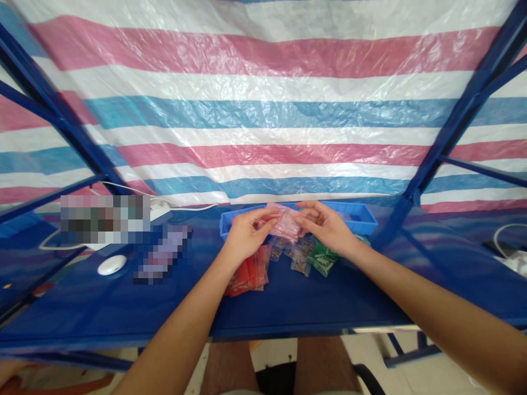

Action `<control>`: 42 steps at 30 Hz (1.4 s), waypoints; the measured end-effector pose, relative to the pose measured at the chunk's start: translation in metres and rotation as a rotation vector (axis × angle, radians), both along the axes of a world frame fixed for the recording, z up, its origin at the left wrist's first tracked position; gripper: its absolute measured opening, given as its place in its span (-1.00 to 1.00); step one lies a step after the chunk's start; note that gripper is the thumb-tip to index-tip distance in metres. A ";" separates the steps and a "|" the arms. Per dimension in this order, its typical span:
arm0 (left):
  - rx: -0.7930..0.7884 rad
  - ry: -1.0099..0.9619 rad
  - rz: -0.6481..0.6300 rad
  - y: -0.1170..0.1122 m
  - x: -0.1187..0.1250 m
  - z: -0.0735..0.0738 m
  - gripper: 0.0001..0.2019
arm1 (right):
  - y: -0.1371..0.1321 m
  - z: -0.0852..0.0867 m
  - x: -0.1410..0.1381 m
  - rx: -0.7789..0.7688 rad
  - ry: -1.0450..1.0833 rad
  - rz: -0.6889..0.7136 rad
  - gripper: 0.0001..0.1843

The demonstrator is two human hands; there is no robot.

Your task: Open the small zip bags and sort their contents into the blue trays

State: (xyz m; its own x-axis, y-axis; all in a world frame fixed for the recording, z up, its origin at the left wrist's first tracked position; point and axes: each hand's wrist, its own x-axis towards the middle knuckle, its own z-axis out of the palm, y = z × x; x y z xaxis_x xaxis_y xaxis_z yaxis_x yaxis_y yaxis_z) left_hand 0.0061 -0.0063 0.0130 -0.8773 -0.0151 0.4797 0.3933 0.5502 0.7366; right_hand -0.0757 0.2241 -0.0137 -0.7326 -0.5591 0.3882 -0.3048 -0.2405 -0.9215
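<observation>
Nearest me, red packets [249, 272] lie beside my left hand [249, 230] at the wrist, green packets [324, 259] by my right hand [323, 225]. Just beyond, the pink packets [286, 222] sit between my hands, pinched at opposite sides by nearly closed fingers, neither hand nearer; their long axis I can't tell. Behind stands the blue tray [358, 216].
</observation>
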 end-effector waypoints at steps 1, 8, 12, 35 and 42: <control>0.017 0.028 0.074 -0.005 -0.001 0.001 -0.66 | 0.001 0.001 -0.001 -0.015 0.000 -0.018 -0.48; -0.002 0.117 0.446 -0.042 -0.003 0.008 -0.56 | 0.005 -0.001 -0.008 0.026 0.033 -0.100 -0.45; -0.205 0.064 0.539 -0.050 -0.004 0.006 -0.60 | 0.006 -0.003 -0.010 0.056 0.037 -0.113 -0.46; -0.737 -0.303 0.492 -0.054 -0.001 0.004 -0.46 | 0.010 -0.002 -0.002 0.241 0.285 -0.163 -0.56; -0.662 -0.212 0.559 -0.055 0.002 0.002 -0.64 | 0.015 0.007 0.007 0.394 0.648 -0.167 -0.63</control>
State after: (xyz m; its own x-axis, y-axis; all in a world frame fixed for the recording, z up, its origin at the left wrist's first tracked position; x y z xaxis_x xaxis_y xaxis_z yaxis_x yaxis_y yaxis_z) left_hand 0.0078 -0.0608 0.0151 -0.8961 -0.2447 0.3703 -0.1684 0.9594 0.2264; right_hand -0.0690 0.2393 -0.0065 -0.5137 -0.6469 0.5636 -0.8156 0.1643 -0.5548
